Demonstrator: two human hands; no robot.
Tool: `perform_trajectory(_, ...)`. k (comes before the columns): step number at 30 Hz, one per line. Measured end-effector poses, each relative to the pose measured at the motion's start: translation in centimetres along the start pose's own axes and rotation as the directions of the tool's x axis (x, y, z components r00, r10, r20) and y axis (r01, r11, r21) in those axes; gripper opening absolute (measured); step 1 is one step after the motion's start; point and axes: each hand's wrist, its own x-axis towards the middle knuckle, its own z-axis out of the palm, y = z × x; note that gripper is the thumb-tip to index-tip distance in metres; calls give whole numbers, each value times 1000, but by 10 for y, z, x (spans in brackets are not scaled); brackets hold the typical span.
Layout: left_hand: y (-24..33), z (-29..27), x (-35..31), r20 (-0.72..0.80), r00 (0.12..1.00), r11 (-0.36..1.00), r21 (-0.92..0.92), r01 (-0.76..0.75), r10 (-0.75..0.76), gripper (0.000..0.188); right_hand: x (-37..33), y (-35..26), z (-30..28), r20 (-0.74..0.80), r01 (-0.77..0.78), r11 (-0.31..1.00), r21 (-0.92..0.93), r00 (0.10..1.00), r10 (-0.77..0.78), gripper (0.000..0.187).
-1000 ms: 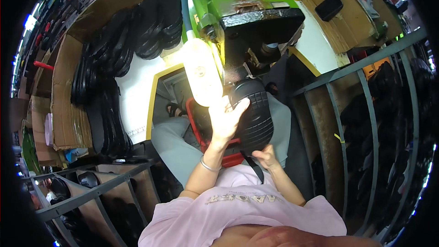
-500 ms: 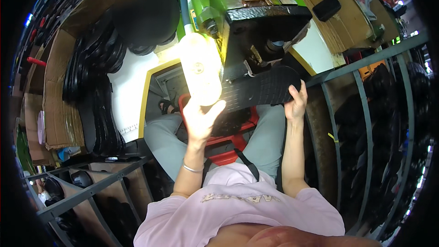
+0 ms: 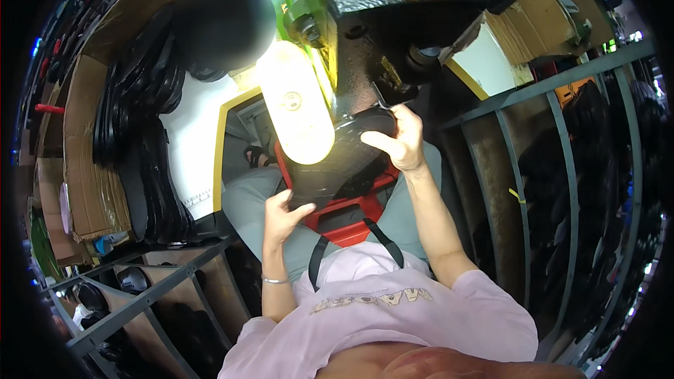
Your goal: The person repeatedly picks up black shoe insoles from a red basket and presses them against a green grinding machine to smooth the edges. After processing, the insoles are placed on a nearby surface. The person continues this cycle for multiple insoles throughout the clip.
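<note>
Between my hands a black shoe sole (image 3: 342, 161) with a grooved surface slants from lower left to upper right. My left hand (image 3: 283, 219) pinches its near end, thumb on top. My right hand (image 3: 401, 142) grips the far end, close under the black head of a green sewing-type machine (image 3: 404, 35); whether the sole touches the machine cannot be made out. A brightly glowing lamp (image 3: 298, 109) hangs in front of the sole and hides part of its left edge.
Stacked black soles (image 3: 151, 168) lie in and before a cardboard box (image 3: 95, 147) at left. A white tabletop (image 3: 193, 154) with a yellow edge surrounds the machine. Metal racks (image 3: 554, 88) stand on both sides. Below is a red stool (image 3: 351, 221).
The sole has swung from nearly level to a steep slant. My left hand has come down toward my body; my right hand has moved left and slightly up, nearer the machine.
</note>
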Motion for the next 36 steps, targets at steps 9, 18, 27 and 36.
perform_trajectory(9, 79, 103, 76, -136, 851, 860, 146, -489, 507, 13, -70, 36, -9, 66, -290, 957, 7, 955, 289, 56)
perform_trajectory(18, 62, 109, 57, -157, 886, 878, -142, -458, 437, 27, -166, 44, -91, -291, -317, 857, 407, 844, 450, 37)
perform_trajectory(27, 97, 79, 72, -42, 815, 784, 304, -541, 578, 28, 2, -50, -111, -310, -223, 971, 83, 920, 238, 35)
perform_trajectory(36, 105, -25, 69, -172, 895, 892, -126, -434, 411, 34, 9, -17, -35, -18, -176, 917, 357, 981, 195, 27)
